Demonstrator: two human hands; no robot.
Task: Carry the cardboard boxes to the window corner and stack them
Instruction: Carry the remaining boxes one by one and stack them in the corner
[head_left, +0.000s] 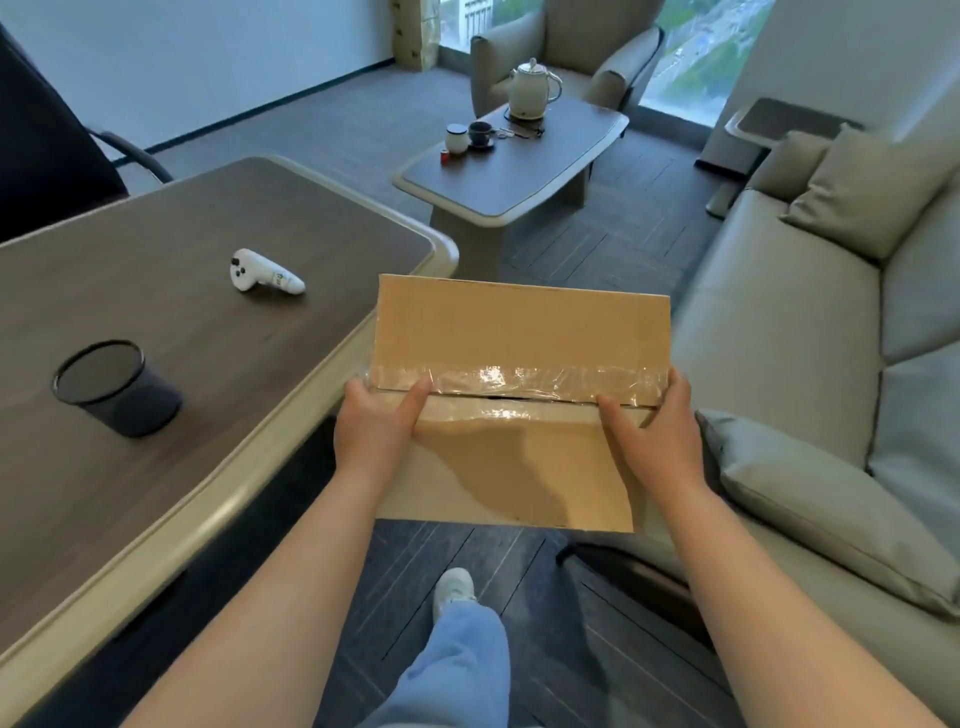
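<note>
Flat rectangular cardboard box (519, 327), matte brown with a crinkled glossy tape seam (519, 378), is held between left grip (376, 421) and right grip (655, 422). Each clasps a side edge, thumbs on top. A wood-grain tabletop (218, 353) lies left of them.

One head-worn, wide-angle camera looks forward and steeply down over the person's own forearms (straight edges bow toward the borders). Nearest the lens, at centre, is the cardboard box (519, 332), gripped by the left hand (374, 421) and right hand (654, 426). The desk (208, 338) lies at nine o'clock, the sofa (779, 322) at three, and the coffee table (509, 176) and window (691, 57) farther off around twelve to one.
</note>
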